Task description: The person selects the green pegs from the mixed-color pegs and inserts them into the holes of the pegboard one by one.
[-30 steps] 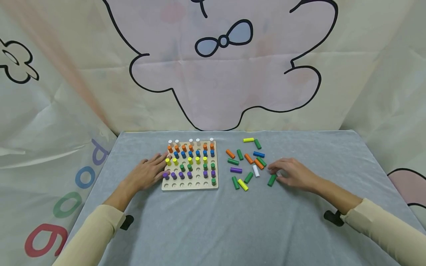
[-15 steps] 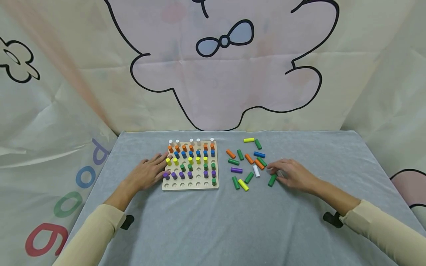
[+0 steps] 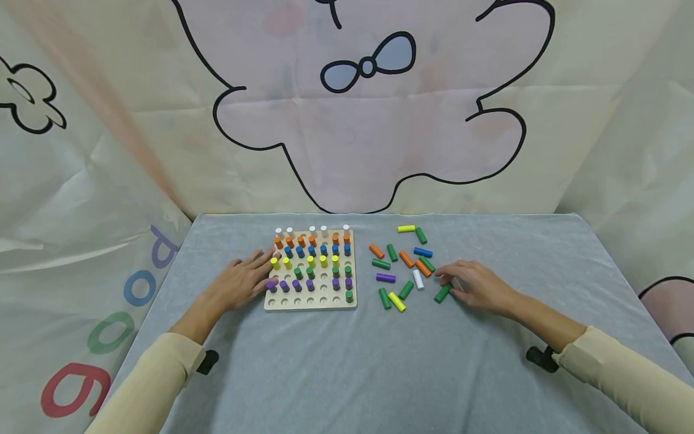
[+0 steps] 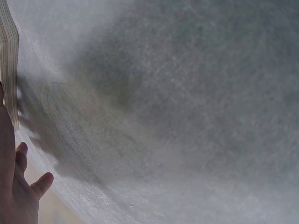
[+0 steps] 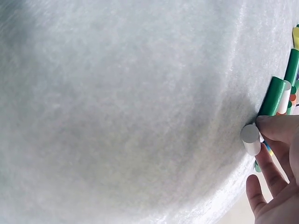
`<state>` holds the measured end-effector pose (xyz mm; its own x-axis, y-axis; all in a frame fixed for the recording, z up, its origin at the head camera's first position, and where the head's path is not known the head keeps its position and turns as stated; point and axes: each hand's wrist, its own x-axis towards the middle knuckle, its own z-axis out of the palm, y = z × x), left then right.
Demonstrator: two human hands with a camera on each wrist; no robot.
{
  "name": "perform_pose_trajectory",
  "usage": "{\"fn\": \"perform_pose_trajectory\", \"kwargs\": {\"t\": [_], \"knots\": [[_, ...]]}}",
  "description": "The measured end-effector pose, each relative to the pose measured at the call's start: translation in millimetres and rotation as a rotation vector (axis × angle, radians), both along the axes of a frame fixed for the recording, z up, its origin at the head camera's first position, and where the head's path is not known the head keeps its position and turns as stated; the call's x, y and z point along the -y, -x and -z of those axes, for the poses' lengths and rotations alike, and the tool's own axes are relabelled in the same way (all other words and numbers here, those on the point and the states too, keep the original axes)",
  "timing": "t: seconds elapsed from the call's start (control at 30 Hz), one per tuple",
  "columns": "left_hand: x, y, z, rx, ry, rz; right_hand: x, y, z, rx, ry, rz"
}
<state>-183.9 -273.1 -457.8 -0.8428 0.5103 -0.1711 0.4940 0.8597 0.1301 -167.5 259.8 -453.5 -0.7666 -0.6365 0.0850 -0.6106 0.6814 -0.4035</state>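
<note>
My left hand (image 3: 240, 282) lies with fingers extended against the left side of a wooden pegboard (image 3: 309, 308), fingertips reaching onto its edge beside yellow and purple pegs. Rows of white, orange, blue, yellow, green and purple pegs stand in the board, with bare holes among them. At the right, my right hand (image 3: 477, 287) arches low over the cloth, fingers loosely bent. Its thumb touches the end of a green peg (image 5: 272, 96) lying on the cloth. A white peg (image 5: 250, 134) sits under the arch, between thumb and fingers, close to the fingertips.
Loose pegs lie scattered between board and right hand, among them a purple peg (image 3: 386, 278), a white peg (image 3: 418, 279), a blue peg (image 3: 423, 252) and several green and orange ones. A grey cloth (image 3: 347, 374) covers the table, and a printed curtain (image 3: 347, 138) hangs behind.
The green peg by the right thumb has turned slightly and shifted a little to the left. Both hands stay nearly in place; the whole view has drifted slightly.
</note>
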Motion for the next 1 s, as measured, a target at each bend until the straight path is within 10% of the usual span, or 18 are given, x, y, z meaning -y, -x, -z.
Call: {"fn": "perform_pose_trajectory", "kwargs": {"t": [1.0], "knots": [[-0.9,1.3,0.2,0.013,0.006,-0.007,16.2,0.9,-20.6,-0.045,0.001,-0.025]]}}
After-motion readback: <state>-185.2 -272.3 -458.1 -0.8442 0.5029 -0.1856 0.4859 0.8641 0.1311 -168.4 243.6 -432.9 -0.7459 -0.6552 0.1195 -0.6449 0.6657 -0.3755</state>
